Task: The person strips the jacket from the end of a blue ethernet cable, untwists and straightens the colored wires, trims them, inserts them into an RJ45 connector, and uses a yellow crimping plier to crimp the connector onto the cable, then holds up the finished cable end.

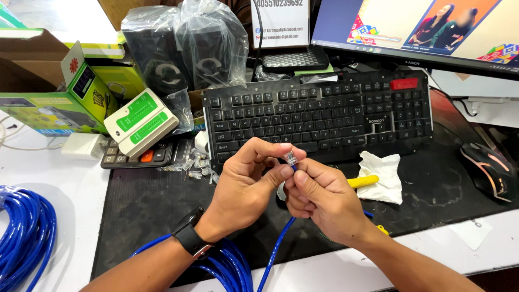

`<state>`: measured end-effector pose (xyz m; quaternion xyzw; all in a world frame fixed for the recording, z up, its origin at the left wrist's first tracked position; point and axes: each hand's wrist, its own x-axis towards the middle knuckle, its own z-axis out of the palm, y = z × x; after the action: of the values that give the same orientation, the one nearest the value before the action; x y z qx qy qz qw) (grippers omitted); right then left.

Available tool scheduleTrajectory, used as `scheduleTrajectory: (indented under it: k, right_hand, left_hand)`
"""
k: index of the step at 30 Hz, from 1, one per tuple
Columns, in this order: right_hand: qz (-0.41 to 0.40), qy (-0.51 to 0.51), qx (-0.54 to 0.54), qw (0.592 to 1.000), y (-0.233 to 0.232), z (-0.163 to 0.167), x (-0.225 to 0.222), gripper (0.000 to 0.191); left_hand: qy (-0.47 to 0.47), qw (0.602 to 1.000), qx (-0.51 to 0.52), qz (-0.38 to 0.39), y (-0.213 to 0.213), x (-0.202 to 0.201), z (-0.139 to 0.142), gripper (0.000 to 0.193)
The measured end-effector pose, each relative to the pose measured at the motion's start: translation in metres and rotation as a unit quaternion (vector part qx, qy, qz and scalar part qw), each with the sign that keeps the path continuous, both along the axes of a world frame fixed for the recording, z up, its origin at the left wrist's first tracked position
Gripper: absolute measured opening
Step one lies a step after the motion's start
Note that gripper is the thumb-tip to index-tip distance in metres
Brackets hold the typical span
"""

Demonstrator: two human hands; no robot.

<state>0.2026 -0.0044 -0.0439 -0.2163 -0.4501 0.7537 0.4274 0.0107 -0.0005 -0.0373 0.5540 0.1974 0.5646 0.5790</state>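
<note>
1. Clear plug (291, 158) pinched at the fingertips of both hands, just in front of the black keyboard (319, 116), above the dark desk mat (146, 205).
2. Blue cable (275, 249) running from the plug down and toward the body, between the two wrists; long axis roughly near-to-far, tilted slightly left at the bottom.
3. Left hand (243, 189) closed on the plug end, thumb and forefinger meeting at the top; dark watch (189, 235) on that wrist.
4. Right hand (321, 197) clamped on the cable just under the plug, fingers curled, thumb pressed against the left thumb.
5. Hands together, touching; both equally near the plug, left a bit higher on it.
6. Cannot tell whether the wires sit fully inside the plug; too small.
7. Loose clear plugs (194, 165) scattered left of the hands, near a calculator (143, 154) and a white-and-green tester (140, 121).
8. Yellow-handled tool (363, 181) and white cloth (381, 176) just right of the hands; mouse (489, 170) well off right.
9. Blue cable coil (24, 238) at far left, more loops under the left forearm.
</note>
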Motion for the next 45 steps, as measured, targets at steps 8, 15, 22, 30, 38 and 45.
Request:
scheduleTrajectory:
  k: [8, 15, 22, 30, 38, 45]
  right_hand:
    - [0.005, 0.005, 0.003, 1.000, -0.0001, -0.0019, 0.0008, 0.022]
    - [0.003, 0.014, 0.010, 1.000, -0.0020, -0.0025, 0.0030, 0.021]
    - [-0.002, 0.002, 0.002, 1.000, -0.0028, 0.0015, 0.0033, 0.019]
    - [-0.002, -0.005, 0.024, 1.000, -0.0036, -0.0013, 0.0039, 0.021]
    - [0.003, -0.013, 0.026, 1.000, -0.0029, -0.0024, 0.0047, 0.021]
    - [0.001, -0.015, 0.025, 1.000, -0.0032, -0.0029, 0.0050, 0.021]
  left_hand:
    - [0.017, 1.000, 0.004, 0.020, 0.0002, 0.0018, -0.0018, 0.024]
    - [0.007, 1.000, 0.016, -0.011, -0.0022, -0.0008, 0.0010, 0.025]
    - [0.019, 0.998, 0.056, -0.019, -0.0027, -0.0037, 0.0025, 0.026]
    - [-0.011, 0.998, 0.035, -0.052, -0.0025, -0.0052, 0.0013, 0.021]
    - [-0.003, 0.999, 0.034, -0.042, -0.0028, -0.0044, -0.0002, 0.020]
    - [-0.006, 0.999, 0.029, -0.042, -0.0028, -0.0044, -0.0002, 0.020]
